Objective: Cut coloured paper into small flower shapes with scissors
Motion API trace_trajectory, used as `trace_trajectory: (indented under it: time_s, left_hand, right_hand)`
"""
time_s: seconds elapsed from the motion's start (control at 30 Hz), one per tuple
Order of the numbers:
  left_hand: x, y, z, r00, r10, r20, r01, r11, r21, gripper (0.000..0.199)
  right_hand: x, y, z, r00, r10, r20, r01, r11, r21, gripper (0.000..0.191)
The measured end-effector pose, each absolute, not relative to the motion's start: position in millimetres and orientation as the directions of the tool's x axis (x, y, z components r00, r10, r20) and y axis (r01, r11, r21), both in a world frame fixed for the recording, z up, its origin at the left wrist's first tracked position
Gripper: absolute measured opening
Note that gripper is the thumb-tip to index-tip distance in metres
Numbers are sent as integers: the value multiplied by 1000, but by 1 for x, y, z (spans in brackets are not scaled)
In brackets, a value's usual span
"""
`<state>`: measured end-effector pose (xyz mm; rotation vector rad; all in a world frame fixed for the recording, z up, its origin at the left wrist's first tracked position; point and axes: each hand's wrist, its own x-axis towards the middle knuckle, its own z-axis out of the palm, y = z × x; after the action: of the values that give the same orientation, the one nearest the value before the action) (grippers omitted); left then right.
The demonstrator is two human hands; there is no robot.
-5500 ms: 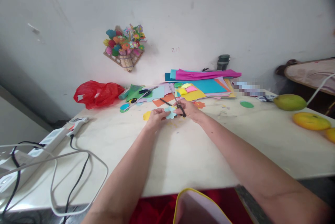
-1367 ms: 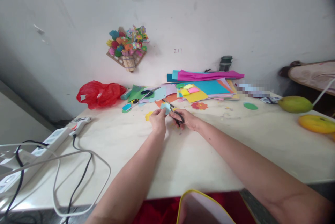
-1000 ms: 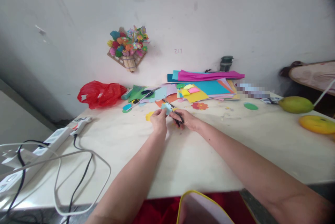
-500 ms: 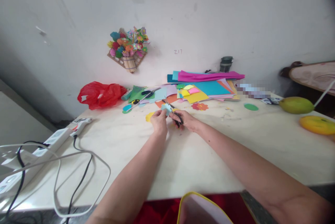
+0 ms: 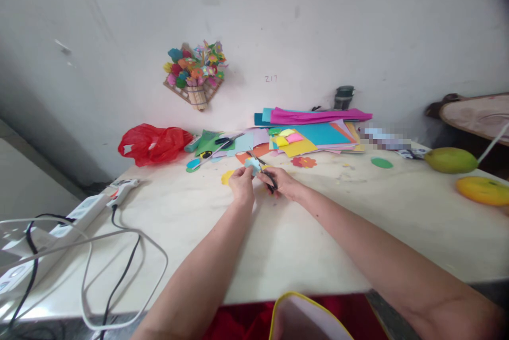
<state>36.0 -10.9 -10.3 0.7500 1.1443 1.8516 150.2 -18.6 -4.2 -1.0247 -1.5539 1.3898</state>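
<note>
My left hand (image 5: pixel 242 183) pinches a small piece of light blue paper (image 5: pixel 252 164) between thumb and fingers. In my right hand (image 5: pixel 283 183) is a pair of black-handled scissors (image 5: pixel 271 183), its blades pointing away from me and touching the right side of the paper. Just left of my left hand lies a yellow paper shape (image 5: pixel 227 177), partly hidden by it. Red and orange paper flowers (image 5: pixel 304 162) rest beyond my right hand. An orange paper sheet (image 5: pixel 254 153) lies behind the blades. How far the blades are spread is hard to see.
Coloured sheets (image 5: pixel 326 133) are stacked by the wall, with a second pair of scissors (image 5: pixel 225 141) to their left. A red plastic bag (image 5: pixel 153 144) sits farther left. Power strips (image 5: pixel 79 218) and loose cables occupy the left edge. A mango-like fruit (image 5: pixel 483 190) stands right.
The scissors' handles have shifted slightly in my right hand. My left hand and the blue paper stay nearly where they were.
</note>
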Motion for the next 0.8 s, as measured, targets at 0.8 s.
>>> trace_trajectory:
  time_s: [0.8]
  left_hand:
    - [11, -3, -11, -64, 993, 102, -357, -118, 926, 27]
  right_hand:
    - [193, -4, 11, -409, 907, 99, 104, 154, -983, 33]
